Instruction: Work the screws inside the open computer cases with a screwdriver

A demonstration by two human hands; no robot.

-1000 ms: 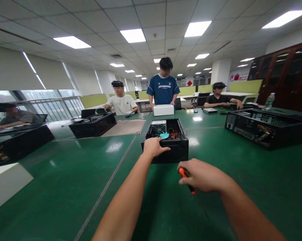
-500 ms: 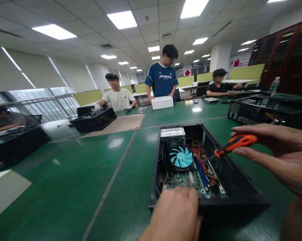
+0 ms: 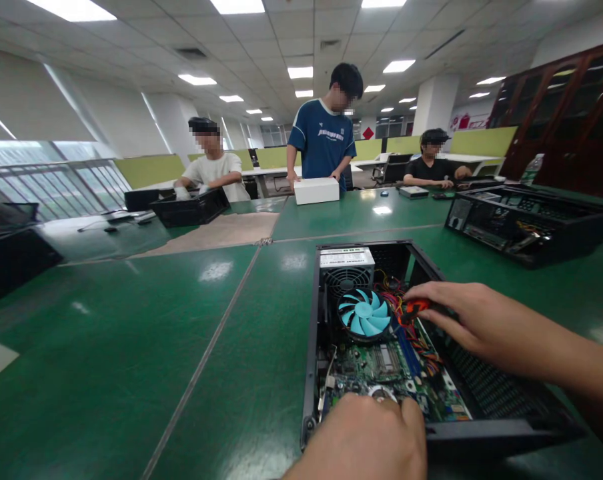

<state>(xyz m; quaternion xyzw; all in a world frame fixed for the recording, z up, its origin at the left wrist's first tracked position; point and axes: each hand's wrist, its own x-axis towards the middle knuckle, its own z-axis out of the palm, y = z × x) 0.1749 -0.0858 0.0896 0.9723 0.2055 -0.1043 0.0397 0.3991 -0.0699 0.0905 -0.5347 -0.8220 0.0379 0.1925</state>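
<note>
Clock centred on the open computer case (image 3: 311, 360), 12 pointing away from the wearer. I log from the head view only.

Case: lies on the green counter (image 3: 181, 340), open side up, directly before the wearer. Inside, I read a power supply (image 3: 345, 259) at 11 o'clock, a fan with light-blue blades (image 3: 364, 315) at 10 to 11, and a bundle of coloured cables (image 3: 424, 347) near 3. The circuit board (image 3: 364, 360) shows below the fan.

Right hand (image 3: 461, 310): enters from 3 o'clock. Its fingers are closed round an orange-and-black screwdriver (image 3: 415, 308), held over the cables just right of the fan. Shaft and tip hidden; I cannot tell whether the tip touches anything.

Left hand (image 3: 366, 437): at 6 to 7 o'clock, over the case's near wall, back of the hand toward the camera. Fingertips hidden; I cannot tell how tightly its fingers are set.

Surroundings: a second case (image 3: 556, 243) at 2 o'clock. At 11 o'clock, across the counter, a standing person in a blue shirt (image 3: 326, 143) has both hands on a white box (image 3: 316, 191).
</note>
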